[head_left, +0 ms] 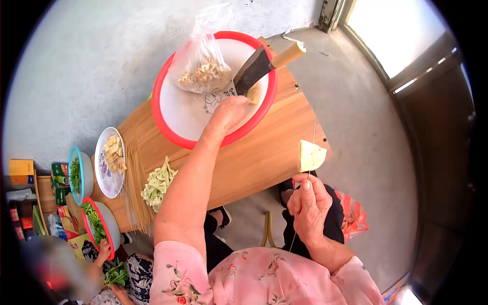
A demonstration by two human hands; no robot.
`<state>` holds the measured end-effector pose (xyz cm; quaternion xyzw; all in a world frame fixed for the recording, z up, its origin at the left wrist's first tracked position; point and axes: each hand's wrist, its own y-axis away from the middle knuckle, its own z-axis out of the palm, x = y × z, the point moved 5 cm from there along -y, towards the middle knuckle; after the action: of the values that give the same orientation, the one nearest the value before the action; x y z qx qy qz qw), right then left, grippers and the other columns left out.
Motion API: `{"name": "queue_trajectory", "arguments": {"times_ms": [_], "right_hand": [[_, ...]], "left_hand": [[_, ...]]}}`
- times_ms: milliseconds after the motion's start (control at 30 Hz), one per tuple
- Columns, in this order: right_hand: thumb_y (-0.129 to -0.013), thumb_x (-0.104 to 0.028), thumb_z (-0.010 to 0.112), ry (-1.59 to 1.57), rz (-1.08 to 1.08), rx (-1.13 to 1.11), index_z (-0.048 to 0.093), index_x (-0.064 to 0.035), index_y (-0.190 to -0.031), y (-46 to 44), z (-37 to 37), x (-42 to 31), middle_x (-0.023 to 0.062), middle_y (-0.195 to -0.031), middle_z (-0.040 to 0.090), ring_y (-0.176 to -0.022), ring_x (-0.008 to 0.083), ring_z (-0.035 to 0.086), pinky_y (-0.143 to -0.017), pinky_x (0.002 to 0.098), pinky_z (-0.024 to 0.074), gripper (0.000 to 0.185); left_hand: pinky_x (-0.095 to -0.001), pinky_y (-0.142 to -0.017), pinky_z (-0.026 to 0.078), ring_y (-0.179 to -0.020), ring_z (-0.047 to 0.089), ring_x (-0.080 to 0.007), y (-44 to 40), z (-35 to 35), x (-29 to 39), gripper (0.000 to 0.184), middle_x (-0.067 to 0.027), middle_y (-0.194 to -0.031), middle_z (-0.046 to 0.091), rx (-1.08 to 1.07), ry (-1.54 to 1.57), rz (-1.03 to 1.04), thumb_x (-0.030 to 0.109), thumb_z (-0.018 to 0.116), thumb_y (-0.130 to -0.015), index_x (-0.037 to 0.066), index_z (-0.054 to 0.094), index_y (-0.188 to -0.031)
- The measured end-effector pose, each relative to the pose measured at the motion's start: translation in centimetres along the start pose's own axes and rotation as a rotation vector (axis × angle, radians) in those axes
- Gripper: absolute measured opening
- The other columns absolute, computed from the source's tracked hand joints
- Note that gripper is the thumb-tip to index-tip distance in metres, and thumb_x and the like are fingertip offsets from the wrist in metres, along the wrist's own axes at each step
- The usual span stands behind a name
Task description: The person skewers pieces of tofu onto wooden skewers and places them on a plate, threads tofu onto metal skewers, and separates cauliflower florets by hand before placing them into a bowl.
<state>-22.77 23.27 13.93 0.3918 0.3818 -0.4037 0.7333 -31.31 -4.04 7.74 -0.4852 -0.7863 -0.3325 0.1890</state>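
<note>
My right hand [310, 203] pinches a thin skewer [295, 238] to the right of the table. A pale yellow wedge-shaped slice [311, 156] is threaded on it, just above my fingers. My left hand [231, 113] reaches into a large white basin with a red rim [158, 109], its fingers closed at a similar pale yellow piece [253, 94]. Partly hidden, that piece lies under the blade of a cleaver [252, 71], whose wooden handle juts over the rim. Also in the basin is a clear plastic bag [203, 71] of light brown bits.
On the wooden table [264, 147] lie a bundle of bare skewers [134, 178], cauliflower pieces [158, 185] and a plate [109, 190] of pale yellow chunks. Bowls of greens [96, 221] stand left, beside another person's hand [104, 251]. A red-striped bag [353, 216] is at right.
</note>
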Motion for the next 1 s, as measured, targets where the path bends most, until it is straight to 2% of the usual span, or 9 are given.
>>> {"name": "queue_trajectory", "arguments": {"times_ms": [133,200,400,467,533,633,767,867,1000], "right_hand": [[-0.095,-0.022,0.045,0.004,0.061,-0.029,0.053,0.0003,-0.099,-0.2,-0.2,0.0,-0.0025,-0.048,0.036,-0.04,0.0056,0.029,-0.039,0.0226,0.0263,0.025],[-0.095,-0.023,0.045,-0.012,0.066,-0.043,0.053,0.0003,-0.099,-0.5,-0.4,-0.2,-0.0022,-0.048,0.037,-0.04,0.0059,0.03,-0.039,0.0229,0.0266,0.025],[-0.095,-0.02,0.043,0.016,0.143,-0.109,0.052,0.0019,-0.098,-0.5,-0.8,-0.2,-0.0013,-0.048,0.038,-0.04,0.0062,0.03,-0.039,0.0231,0.027,0.024],[-0.095,-0.018,0.043,0.017,0.152,-0.117,0.052,0.0025,-0.098,-0.8,-0.8,-0.2,-0.001,-0.048,0.038,-0.04,0.0063,0.03,-0.039,0.0232,0.0271,0.023],[-0.095,-0.018,0.043,-0.028,0.194,-0.119,0.052,0.0033,-0.098,-0.7,-0.8,-0.2,-0.0004,-0.048,0.039,-0.04,0.0067,0.03,-0.039,0.0233,0.0278,0.023],[-0.095,-0.017,0.043,0.011,0.215,-0.154,0.053,0.0034,-0.098,-0.7,-0.8,-0.1,-0.0001,-0.048,0.039,-0.04,0.0069,0.031,-0.04,0.0236,0.028,0.023],[-0.095,-0.017,0.043,0.042,0.257,-0.155,0.053,0.0037,-0.099,-0.6,-1.0,0.0,0.0001,-0.049,0.04,-0.041,0.0069,0.031,-0.04,0.0236,0.0285,0.023],[-0.095,-0.016,0.043,0.051,0.269,-0.153,0.053,0.0039,-0.099,-0.6,-0.9,-0.1,0.0001,-0.049,0.04,-0.042,0.007,0.032,-0.041,0.0236,0.0288,0.023],[-0.095,-0.016,0.043,0.018,0.287,-0.133,0.054,0.004,-0.098,-0.6,-1.1,-0.1,-0.0001,-0.049,0.04,-0.042,0.0068,0.032,-0.041,0.0234,0.0286,0.023]], "left_hand": [[-0.033,-0.071,0.048,-0.082,0.061,-0.0242,-3.2,1.5,1.2,0.059,-0.0157,-0.09,0.063,-0.161,-0.291,-0.099,0.009,0.054,-0.074,0.012,0.041,-0.131],[-0.0404,-0.084,0.045,-0.105,0.055,-0.0318,-4.5,2.4,1.0,0.074,-0.018,-0.115,0.056,-0.222,-0.512,-0.069,-0.004,0.041,-0.072,0.017,0.021,-0.14],[-0.0434,-0.087,0.044,-0.108,0.053,-0.0326,-6.5,3.3,0.1,0.079,-0.0192,-0.122,0.052,-0.234,-0.522,-0.134,0.007,0.044,-0.078,0.022,0.002,-0.143],[-0.0445,-0.088,0.043,-0.109,0.052,-0.0325,-6.4,3.0,0.2,0.077,-0.0205,-0.122,0.051,-0.247,-0.504,-0.171,0.003,0.04,-0.077,0.019,0.003,-0.143],[-0.0425,-0.083,0.046,-0.101,0.057,-0.033,-7.0,2.8,-0.9,0.078,-0.024,-0.115,0.054,-0.045,-0.519,-0.128,0.001,0.041,-0.076,0.015,0.002,-0.143],[-0.0419,-0.082,0.046,-0.093,0.061,-0.0315,-6.3,1.3,0.6,0.073,-0.0222,-0.104,0.06,-0.216,-0.288,-0.245,-0.003,0.042,-0.074,0.005,0.013,-0.14],[-0.0402,-0.077,0.047,-0.083,0.063,-0.0303,-8.5,2.3,-0.4,0.077,-0.0223,-0.098,0.062,-0.258,-0.275,-0.251,-0.006,0.042,-0.071,0.004,0.011,-0.14],[-0.0381,-0.074,0.048,-0.082,0.063,-0.0289,-8.6,2.3,0.2,0.08,-0.0213,-0.094,0.063,-0.193,-0.324,-0.292,-0.005,0.043,-0.07,0.008,0.01,-0.142],[-0.0358,-0.077,0.047,-0.087,0.062,-0.0277,-6.5,3.3,-1.7,0.081,-0.0149,-0.102,0.062,-0.234,-0.235,-0.175,-0.003,0.043,-0.07,0.025,0.018,-0.142]]}}
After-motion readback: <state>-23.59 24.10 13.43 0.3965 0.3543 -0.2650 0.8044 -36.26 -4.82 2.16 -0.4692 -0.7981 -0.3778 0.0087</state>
